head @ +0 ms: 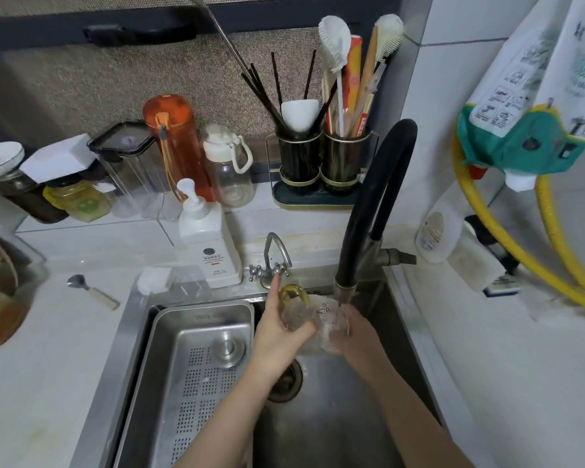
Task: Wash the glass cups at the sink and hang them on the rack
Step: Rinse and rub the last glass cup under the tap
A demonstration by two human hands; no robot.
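The steel sink [335, 417] fills the lower middle. Inside it, at nine o'clock from the hands, sits a perforated drain tray [189, 359]. The black faucet [368, 211] arches down from twelve o'clock, its spout just above the glass cup [313, 319]. The left hand [277, 329] grips the cup from nine o'clock, thumb curled round it, forefinger pointing to twelve. The right hand [355, 332] cups it from three o'clock, fingers wrapped on the glass. The cup's amber handle [294, 293] points to eleven o'clock.
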